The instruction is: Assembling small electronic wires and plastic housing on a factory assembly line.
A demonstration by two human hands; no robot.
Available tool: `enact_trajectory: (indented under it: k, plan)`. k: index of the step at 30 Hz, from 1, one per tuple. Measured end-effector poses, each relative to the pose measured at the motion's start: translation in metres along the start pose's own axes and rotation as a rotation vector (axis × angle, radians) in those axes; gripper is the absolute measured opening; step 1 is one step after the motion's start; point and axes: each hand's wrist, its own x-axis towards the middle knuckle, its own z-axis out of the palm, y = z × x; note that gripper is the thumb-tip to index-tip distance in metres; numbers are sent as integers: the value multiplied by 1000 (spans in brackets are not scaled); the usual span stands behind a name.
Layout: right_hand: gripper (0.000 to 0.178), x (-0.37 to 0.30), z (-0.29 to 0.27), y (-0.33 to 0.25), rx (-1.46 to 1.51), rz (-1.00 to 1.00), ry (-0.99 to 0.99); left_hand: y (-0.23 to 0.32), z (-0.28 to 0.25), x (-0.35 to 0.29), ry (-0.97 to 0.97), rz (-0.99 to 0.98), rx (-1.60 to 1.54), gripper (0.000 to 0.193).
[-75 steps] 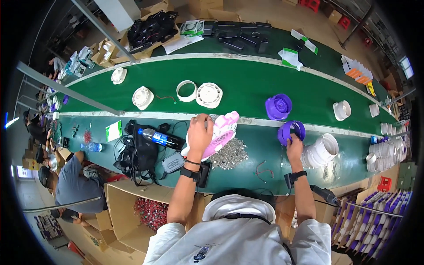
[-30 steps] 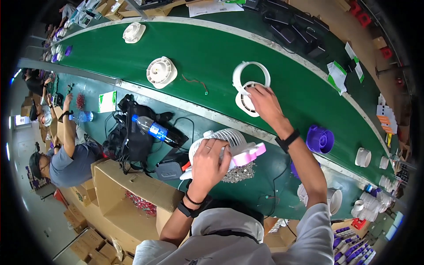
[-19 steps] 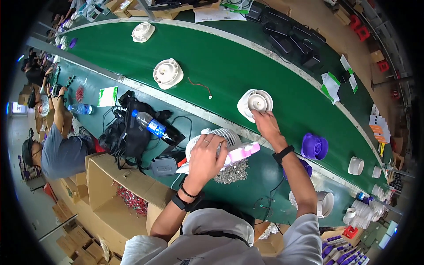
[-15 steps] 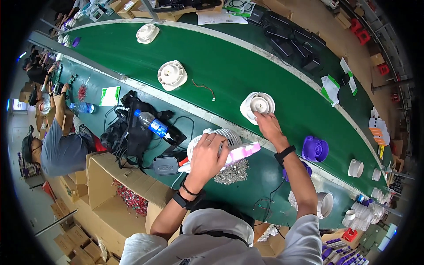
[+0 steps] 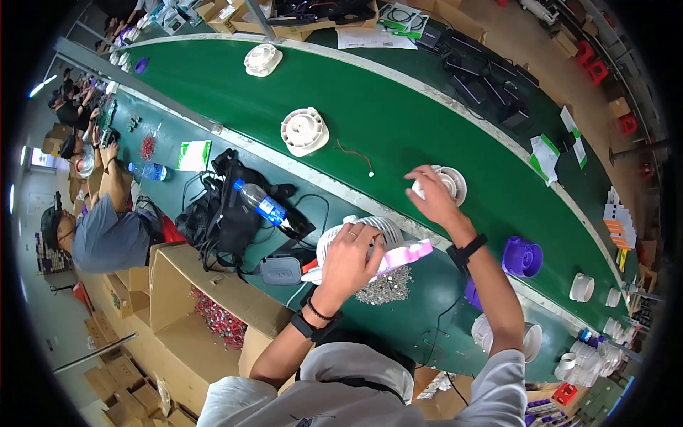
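Observation:
My left hand [image 5: 350, 257] is closed over a white ribbed round housing [image 5: 366, 229] at the near side of the bench. A pink and white object [image 5: 407, 253] of unclear kind sticks out beside it, partly hidden under my hand. On the green belt, my right hand [image 5: 435, 197] curls over the left side of a white round housing [image 5: 455, 183], a bit of which shows between thumb and fingers. Beneath the pink object lies a heap of small metallic parts [image 5: 384, 288].
White housings [image 5: 304, 132] and a purple one [image 5: 522, 257] stand on the belt, near a thin red wire [image 5: 356, 153]. Left of me are a bottle [image 5: 265, 205], black bags [image 5: 228, 206] and a carton [image 5: 171, 306] with red parts. Another person [image 5: 117, 235] sits at far left.
My right hand has moved from the near edge of the white housing to over its left side. The left hand keeps its hold; the whole view has shifted slightly.

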Motion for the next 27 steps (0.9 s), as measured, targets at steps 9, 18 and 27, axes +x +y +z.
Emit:
enact_trajectory:
  k: [9,18,27]
  plan:
    - [85,73,127,53,11,211,-635,2,1,-4,6,76,23,9]
    - [54,5,61,52,235,300,-185,-5,6,-4,-24,67,32,11]
    - [47,-277,-4,-79,387,533,271,-7,7,4,17,140,44,14]
